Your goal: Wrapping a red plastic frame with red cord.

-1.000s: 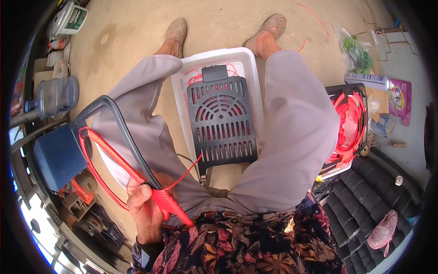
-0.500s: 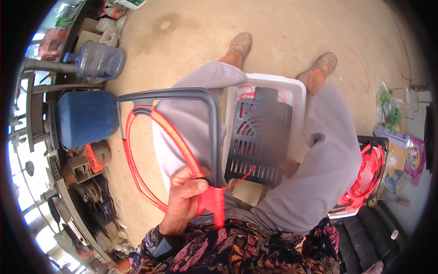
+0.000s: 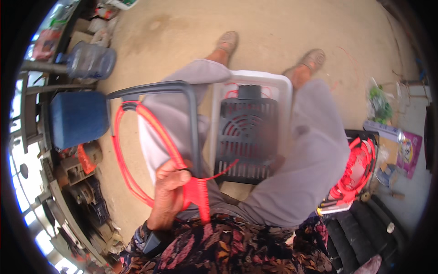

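My left hand (image 3: 167, 188) is closed round a dark grey frame (image 3: 191, 118) and the red cord at its near corner, above my left thigh. Red cord (image 3: 197, 194) is wound tightly over the frame's near end, and a loose end sticks out to the right. A long loop of red and orange cord (image 3: 159, 130) hangs on the frame's left side. My right hand (image 3: 277, 162) shows only as a brownish smear beside the slotted black panel (image 3: 248, 139); its fingers cannot be made out. That panel lies over a white tub (image 3: 286, 100) between my legs.
A black crate (image 3: 349, 173) of red cord coils stands to my right, by a black padded cushion (image 3: 365, 228). At left are a blue drum (image 3: 80, 118), a clear water jug (image 3: 93, 60) and cluttered shelving. A bag of green things (image 3: 379, 102) lies at far right.
The whole view has shifted, so everything sits a little further left. My left hand keeps its hold on the frame and cord. The right hand stays blurred near the panel.
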Demonstrator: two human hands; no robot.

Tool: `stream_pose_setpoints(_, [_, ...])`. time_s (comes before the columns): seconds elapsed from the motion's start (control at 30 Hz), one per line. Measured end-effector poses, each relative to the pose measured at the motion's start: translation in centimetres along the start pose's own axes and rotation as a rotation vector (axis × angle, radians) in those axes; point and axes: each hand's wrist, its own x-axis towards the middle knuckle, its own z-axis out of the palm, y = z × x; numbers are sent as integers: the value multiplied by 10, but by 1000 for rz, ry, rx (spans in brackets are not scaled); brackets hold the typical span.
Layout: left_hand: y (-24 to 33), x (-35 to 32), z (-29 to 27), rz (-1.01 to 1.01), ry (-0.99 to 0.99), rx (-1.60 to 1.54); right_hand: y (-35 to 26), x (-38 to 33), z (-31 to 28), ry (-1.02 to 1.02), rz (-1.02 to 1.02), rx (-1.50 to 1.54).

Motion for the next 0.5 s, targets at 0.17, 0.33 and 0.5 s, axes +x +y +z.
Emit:
stream_pose_setpoints(0.17, [0,3,10,85,10,93,-3,-3,10,-80,7,-31])
stream_pose_setpoints(0.33, [1,1,14,106,-42,154,0,-9,41,-244,36,-62])
stream_pose_setpoints(0.5, [2,1,17,154,-17,158,6,-15,88,-520,60,-138])
